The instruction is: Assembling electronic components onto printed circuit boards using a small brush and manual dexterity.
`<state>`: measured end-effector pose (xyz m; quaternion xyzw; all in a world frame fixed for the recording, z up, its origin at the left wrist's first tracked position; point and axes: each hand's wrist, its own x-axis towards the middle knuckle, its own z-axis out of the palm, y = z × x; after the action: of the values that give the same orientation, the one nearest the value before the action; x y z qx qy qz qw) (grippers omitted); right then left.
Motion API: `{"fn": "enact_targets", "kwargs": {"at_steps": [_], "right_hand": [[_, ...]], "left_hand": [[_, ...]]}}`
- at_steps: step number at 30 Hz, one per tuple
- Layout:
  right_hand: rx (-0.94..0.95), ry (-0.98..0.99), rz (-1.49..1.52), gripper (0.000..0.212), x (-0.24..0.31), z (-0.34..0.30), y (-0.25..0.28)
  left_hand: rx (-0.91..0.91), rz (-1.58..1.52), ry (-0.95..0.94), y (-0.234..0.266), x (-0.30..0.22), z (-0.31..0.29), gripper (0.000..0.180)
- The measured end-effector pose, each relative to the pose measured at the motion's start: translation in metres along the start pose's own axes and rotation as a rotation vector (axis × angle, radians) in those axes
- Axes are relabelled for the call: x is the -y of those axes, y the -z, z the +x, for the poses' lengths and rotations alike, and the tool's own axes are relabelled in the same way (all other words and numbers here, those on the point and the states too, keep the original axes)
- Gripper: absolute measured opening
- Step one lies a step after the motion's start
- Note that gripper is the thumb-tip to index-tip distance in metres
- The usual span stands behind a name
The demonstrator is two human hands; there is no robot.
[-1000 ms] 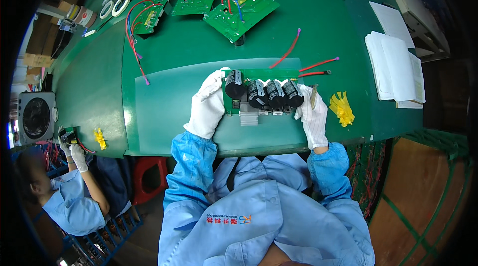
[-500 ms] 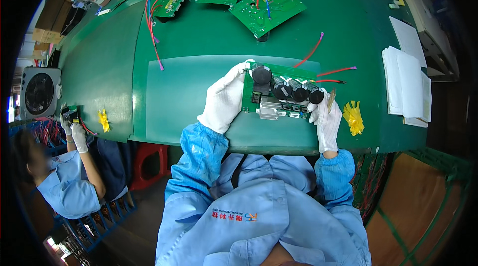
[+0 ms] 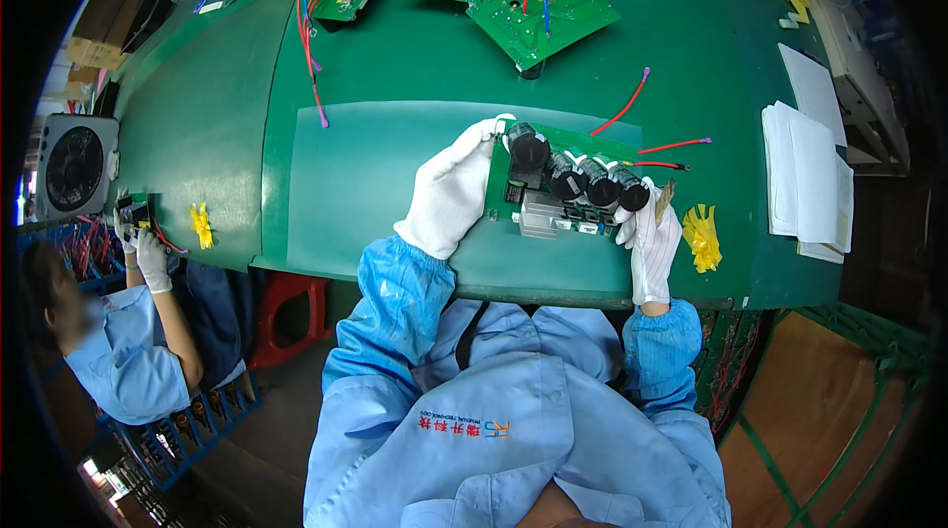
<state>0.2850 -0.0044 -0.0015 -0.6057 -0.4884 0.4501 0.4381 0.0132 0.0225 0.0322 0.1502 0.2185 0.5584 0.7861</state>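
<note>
Between my hands is a green circuit board (image 3: 502, 164) with several black round capacitors (image 3: 568, 176) and a silver heat sink (image 3: 539, 217), component side toward me. My left hand (image 3: 444, 187), in a white glove, grips the board's left end, thumb and fingers closed on its edge. At the right end my gloved right hand (image 3: 652, 242) holds the board below the last capacitor. A thin brownish item (image 3: 666, 196) pokes up beside the right hand's fingers; its kind is unclear. Red and black wires (image 3: 671, 147) stretch out from the board's far right side.
Three more green boards (image 3: 538, 19) with red and blue wires lie at the back of the green table. Yellow strips (image 3: 702, 239) lie right of my hand, with white papers (image 3: 795, 172) beyond. A co-worker (image 3: 128, 330) handles a board at left, near a fan (image 3: 77, 167).
The view has shifted slightly. Both hands keep their hold on the board, which is tilted a little differently, its capacitors facing me slightly more. Nothing has been let go.
</note>
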Motion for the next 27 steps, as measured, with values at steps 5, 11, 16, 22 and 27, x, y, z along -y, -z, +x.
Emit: {"fn": "enact_targets", "kwargs": {"at_steps": [5, 11, 16, 22, 27], "right_hand": [[-0.021, -0.026, 0.012, 0.03, 0.011, -0.001, -0.004], [-0.02, 0.007, -0.074, 0.03, 0.003, 0.001, -0.002], [-0.014, -0.006, -0.034, 0.031, 0.004, 0.0, -0.001], [-0.014, -0.031, 0.011, 0.032, 0.01, -0.001, -0.003], [-0.069, -0.045, 0.023, 0.032, 0.01, -0.003, -0.005]], "left_hand": [[0.128, 0.185, -0.166, 0.005, 0.006, -0.002, 0.046], [0.048, 0.027, -0.014, 0.008, 0.002, 0.003, 0.045], [0.044, 0.009, 0.002, 0.005, 0.0, 0.002, 0.044], [0.049, 0.007, -0.006, 0.008, 0.001, 0.002, 0.045], [0.042, 0.012, -0.004, 0.01, 0.002, 0.002, 0.046]]}}
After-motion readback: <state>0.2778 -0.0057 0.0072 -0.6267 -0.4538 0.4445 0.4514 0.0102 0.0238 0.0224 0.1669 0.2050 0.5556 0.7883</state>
